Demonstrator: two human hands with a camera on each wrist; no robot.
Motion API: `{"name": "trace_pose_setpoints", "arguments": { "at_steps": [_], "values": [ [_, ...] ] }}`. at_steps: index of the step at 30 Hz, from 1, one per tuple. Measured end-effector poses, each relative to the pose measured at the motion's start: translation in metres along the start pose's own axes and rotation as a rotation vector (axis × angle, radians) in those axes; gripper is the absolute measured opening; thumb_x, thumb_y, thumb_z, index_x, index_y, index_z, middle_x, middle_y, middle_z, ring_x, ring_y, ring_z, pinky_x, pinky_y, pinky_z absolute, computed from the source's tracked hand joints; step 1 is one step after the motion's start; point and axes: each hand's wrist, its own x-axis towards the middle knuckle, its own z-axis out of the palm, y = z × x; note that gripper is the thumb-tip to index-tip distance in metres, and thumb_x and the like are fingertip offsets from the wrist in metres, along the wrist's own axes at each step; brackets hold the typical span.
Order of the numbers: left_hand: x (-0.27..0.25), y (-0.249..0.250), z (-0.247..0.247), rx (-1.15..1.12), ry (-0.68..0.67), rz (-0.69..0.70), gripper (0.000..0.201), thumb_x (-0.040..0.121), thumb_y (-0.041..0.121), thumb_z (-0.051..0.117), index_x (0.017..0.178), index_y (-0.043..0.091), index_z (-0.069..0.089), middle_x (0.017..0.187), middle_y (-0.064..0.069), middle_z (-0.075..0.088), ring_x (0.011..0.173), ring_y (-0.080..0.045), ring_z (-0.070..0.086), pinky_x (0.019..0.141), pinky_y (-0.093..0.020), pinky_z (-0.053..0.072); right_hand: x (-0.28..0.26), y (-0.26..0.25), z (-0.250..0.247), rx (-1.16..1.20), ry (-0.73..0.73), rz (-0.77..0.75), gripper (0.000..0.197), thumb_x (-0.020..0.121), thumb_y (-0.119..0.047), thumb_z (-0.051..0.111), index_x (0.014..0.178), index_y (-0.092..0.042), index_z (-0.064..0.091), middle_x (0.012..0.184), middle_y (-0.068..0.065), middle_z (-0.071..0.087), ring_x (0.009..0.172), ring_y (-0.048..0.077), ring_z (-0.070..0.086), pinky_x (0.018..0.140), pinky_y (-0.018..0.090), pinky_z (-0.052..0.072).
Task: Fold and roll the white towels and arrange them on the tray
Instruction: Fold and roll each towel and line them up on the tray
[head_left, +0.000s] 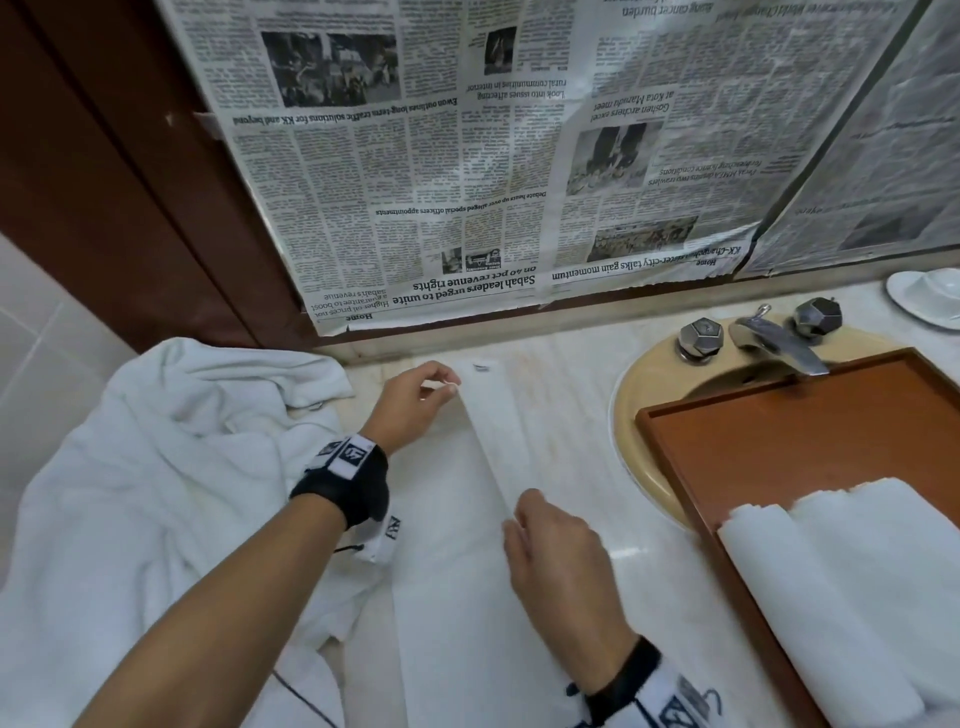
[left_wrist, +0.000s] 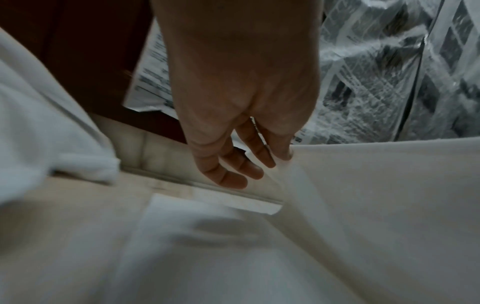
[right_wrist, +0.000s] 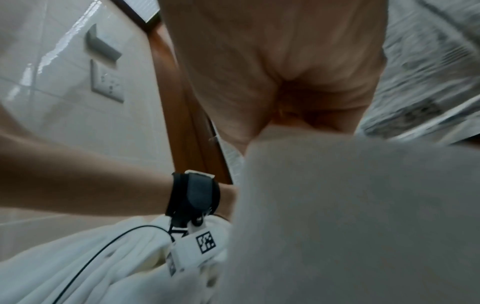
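The person is folding one flat white cloth towel lengthwise on the pale marble counter, so the step in hand looks like the fold, with the rolling not yet begun. The left hand is pinching the far corner of the lifted flap between thumb and forefinger, its other fingers hanging loosely curled, near the back edge of the counter. The right hand is pinching the same flap nearer the front edge; the right wrist view is showing cloth bunched at the fingertips, though the fingers themselves are hidden. The flap is standing up as a raised strip between the two hands, over the part of the towel lying flat

The next move is probably calling for both hands carrying the flap across together, keeping its long edge parallel to the towel's own edge, then pressing it flat before rolling

Room is tight. A crumpled heap of white terry towels is crowding the left side of the counter, touching the flat towel there. To the right, a brown wooden rectangular tray is sitting over the beige round basin, with folded or rolled white towels lying at its near end, the far part of it bare
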Motion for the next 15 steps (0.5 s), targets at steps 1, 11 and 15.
{"name": "trace_pose_setpoints", "arguments": {
  "at_steps": [1,11,15],
  "values": [
    [-0.004,-0.008,-0.010,0.021,0.017,-0.015,0.004,0.096,0.022,0.065,0.096,0.025,0.067,0.103,0.011,0.069,0.083,-0.007,0.068,0.068,-0.012,0.045,0.002,-0.010,0.010,-0.025,-0.017,-0.026,0.016,0.099,-0.022,0.053,0.086,-0.022,0.043,0.074,-0.002,0.058,0.062,0.020,0.059,0.052,0.027,0.027],
    [-0.034,-0.060,-0.031,0.224,0.114,-0.354,0.017,0.089,0.011,0.056,0.096,0.017,0.070,0.098,0.000,0.069,0.089,-0.016,0.060,0.067,-0.018,0.040,0.009,-0.033,0.105,-0.093,-0.335,-0.073,0.008,0.101,-0.010,0.034,0.100,-0.017,0.039,0.088,0.004,0.053,0.071,0.023,0.044,0.047,0.028,0.015],
    [-0.032,-0.062,-0.030,0.311,0.102,-0.363,0.012,0.086,0.021,0.067,0.096,0.014,0.069,0.096,-0.002,0.065,0.088,-0.017,0.058,0.077,-0.023,0.040,0.003,-0.027,0.114,-0.086,-0.367,-0.072,0.013,0.103,-0.017,0.032,0.108,-0.013,0.044,0.086,0.001,0.046,0.072,0.024,0.044,0.047,0.027,0.017]
  ]
}}
